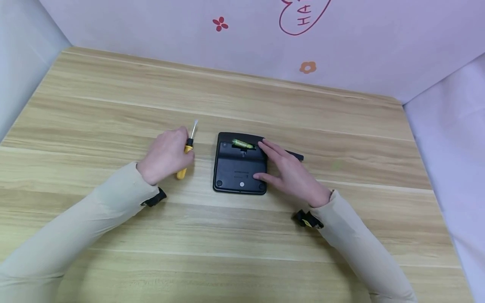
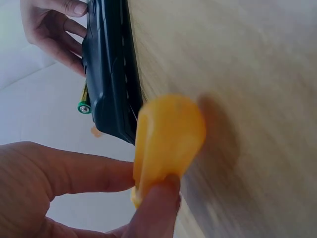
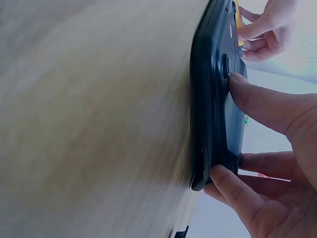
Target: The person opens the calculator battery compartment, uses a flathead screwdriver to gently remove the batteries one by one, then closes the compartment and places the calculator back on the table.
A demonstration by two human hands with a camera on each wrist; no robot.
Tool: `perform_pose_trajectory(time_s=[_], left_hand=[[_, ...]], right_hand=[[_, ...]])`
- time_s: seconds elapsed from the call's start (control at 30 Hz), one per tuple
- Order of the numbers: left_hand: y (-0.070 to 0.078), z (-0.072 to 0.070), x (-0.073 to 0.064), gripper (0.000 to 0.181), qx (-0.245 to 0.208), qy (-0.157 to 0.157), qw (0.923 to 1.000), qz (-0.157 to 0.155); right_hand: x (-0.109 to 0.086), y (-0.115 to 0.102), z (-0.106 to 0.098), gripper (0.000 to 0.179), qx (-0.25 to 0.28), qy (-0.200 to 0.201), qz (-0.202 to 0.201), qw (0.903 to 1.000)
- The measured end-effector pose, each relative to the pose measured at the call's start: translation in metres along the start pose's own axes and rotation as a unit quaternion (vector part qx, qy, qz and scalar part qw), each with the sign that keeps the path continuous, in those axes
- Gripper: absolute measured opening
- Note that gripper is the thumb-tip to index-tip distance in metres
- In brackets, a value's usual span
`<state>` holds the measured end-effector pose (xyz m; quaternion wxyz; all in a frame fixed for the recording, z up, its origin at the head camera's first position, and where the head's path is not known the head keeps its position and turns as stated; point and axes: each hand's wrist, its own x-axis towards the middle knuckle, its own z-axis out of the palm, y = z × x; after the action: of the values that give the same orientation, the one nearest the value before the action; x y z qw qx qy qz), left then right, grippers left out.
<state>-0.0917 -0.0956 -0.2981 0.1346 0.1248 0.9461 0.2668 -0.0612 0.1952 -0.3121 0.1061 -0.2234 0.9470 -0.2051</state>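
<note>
Battery point(image 1: 243, 144) is sticking up from the upturned device point(image 1: 229, 168), perhaps risking rolling off if the right hand point(image 1: 291, 174), touching the device with thumb and fingers apart, is jolting it, while the left hand point(image 1: 168, 155) is pinching the screwdriver point(image 1: 189, 147)

"How's the light in the head view?"

"Bright and diffuse. Soft shadows lie along the inner edges of the sleeves point(image 1: 91, 214), and the white backdrop point(image 1: 151, 33) takes a faint lilac cast at the top."

"Is it sharp?"

"Mostly, though the small print on the black device point(image 1: 227, 168) is unreadable."

"And the left wrist view?"

"The yellow handle point(image 2: 171, 134) blurs at centre, its dim shadow falling to the right on the tabletop point(image 2: 267, 89)."

"The right wrist view?"

"Wood grain smears across the left half; the upper right corner is washed out pale."
</note>
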Motion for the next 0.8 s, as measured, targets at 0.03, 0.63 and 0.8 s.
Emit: perform_pose_trajectory(time_s=[0.03, 0.63, 0.8], left_hand=[[-0.0005, -0.0003, 0.0001, 0.011, -0.001, -0.005, 1.0, -0.002], [-0.0052, -0.0031, 0.0054, 0.011, 0.014, -0.045, 0.9988, -0.013], [-0.0053, -0.0026, 0.0059, 0.012, 0.016, -0.05, 0.9985, -0.015]], right_hand=[[0.0001, -0.0001, -0.0001, 0.079, 0.0, 0.0, 0.0, 1.0], [-0.0004, -0.0011, -0.0008, 0.079, 0.0, -0.004, 0.005, 1.0], [-0.0004, -0.0006, -0.0008, 0.078, 0.002, -0.003, 0.004, 1.0]])
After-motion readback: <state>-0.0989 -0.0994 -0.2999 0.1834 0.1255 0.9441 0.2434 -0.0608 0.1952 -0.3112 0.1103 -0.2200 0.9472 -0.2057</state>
